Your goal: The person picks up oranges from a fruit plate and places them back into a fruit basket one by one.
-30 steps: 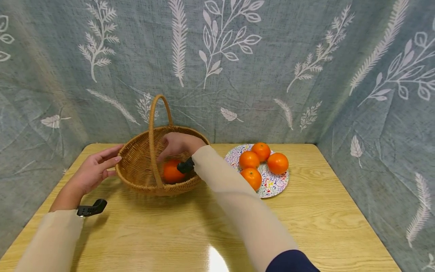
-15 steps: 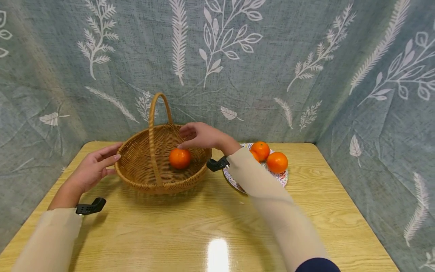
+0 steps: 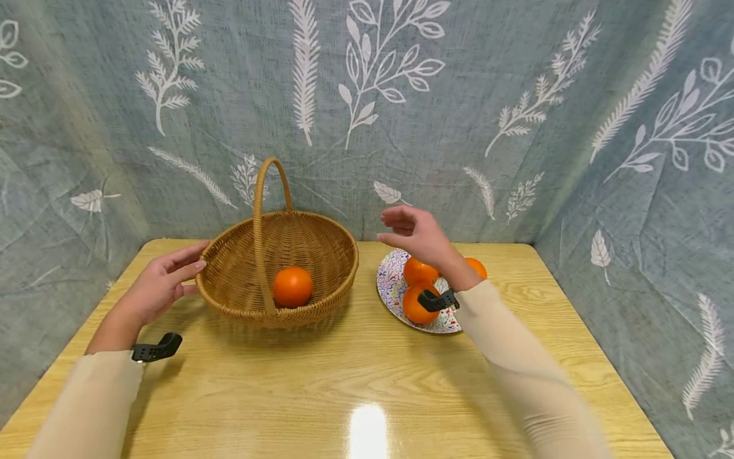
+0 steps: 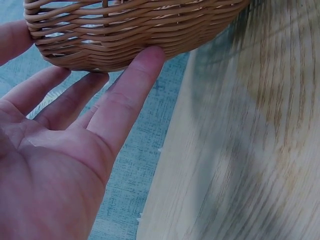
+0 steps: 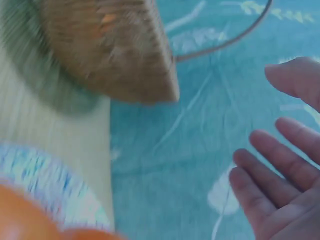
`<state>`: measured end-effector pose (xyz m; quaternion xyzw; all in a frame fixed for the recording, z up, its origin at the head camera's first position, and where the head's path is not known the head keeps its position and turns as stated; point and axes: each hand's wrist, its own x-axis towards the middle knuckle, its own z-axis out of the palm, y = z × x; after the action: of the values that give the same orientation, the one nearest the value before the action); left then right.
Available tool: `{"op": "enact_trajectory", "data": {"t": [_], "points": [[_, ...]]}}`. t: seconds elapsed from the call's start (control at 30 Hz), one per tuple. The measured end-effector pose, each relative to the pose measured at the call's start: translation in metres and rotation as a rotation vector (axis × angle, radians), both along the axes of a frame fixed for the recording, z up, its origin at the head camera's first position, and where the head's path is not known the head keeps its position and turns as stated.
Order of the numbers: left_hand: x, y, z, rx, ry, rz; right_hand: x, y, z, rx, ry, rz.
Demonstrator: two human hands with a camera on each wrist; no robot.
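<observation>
A wicker basket point(image 3: 329, 245) with a tall arched handle stands at the left back of the table. One orange point(image 3: 293, 287) lies inside it, right of the handle. My left hand point(image 3: 157, 287) touches the basket's left end; in the left wrist view its fairly straight fingertips rest against the woven side point(image 4: 145, 30). Over the patterned plate point(image 3: 390, 280) hovers my right hand point(image 3: 421, 237), fingers loosely bent and holding nothing. Several oranges point(image 3: 417, 306) sit on that plate, partly hidden behind the hand and wrist. The right wrist view is blurred but shows the spread right hand point(image 5: 285, 195).
A wooden table point(image 3: 275, 395) bears the basket and plate. A grey-blue curtain point(image 3: 436, 159) with white leaf prints hangs directly behind the table and along its sides. Each wrist wears a small black camera point(image 3: 157, 347).
My right hand has come out of the basket and moved right to above the plate. The orange stays in the basket, having rolled about a little. My left hand remains at the basket.
</observation>
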<state>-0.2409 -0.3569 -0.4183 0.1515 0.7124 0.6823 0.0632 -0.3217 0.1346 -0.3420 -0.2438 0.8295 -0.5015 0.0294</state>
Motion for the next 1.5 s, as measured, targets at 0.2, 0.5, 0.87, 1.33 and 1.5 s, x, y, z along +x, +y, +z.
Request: {"op": "enact_trajectory", "data": {"t": [0.2,0.5,0.87,1.33,1.5], "points": [[0.000,0.001,-0.002,0.043,0.005,-0.015,0.015,0.042,-0.022,-0.066,0.081,-0.136],[0.001,0.000,0.000,0.030,-0.012,0.009,0.032,0.090,-0.058,-0.103,0.203,-0.356],[0.001,-0.001,0.001,0.029,-0.011,0.005,0.037,0.130,-0.083,-0.026,0.160,-0.527],[0.002,0.001,0.002,0.052,-0.002,-0.001,0.034,0.148,-0.100,-0.022,-0.108,-0.392],[0.002,0.001,0.001,0.055,-0.007,-0.006,0.033,0.149,-0.107,0.016,-0.128,-0.406]]}}
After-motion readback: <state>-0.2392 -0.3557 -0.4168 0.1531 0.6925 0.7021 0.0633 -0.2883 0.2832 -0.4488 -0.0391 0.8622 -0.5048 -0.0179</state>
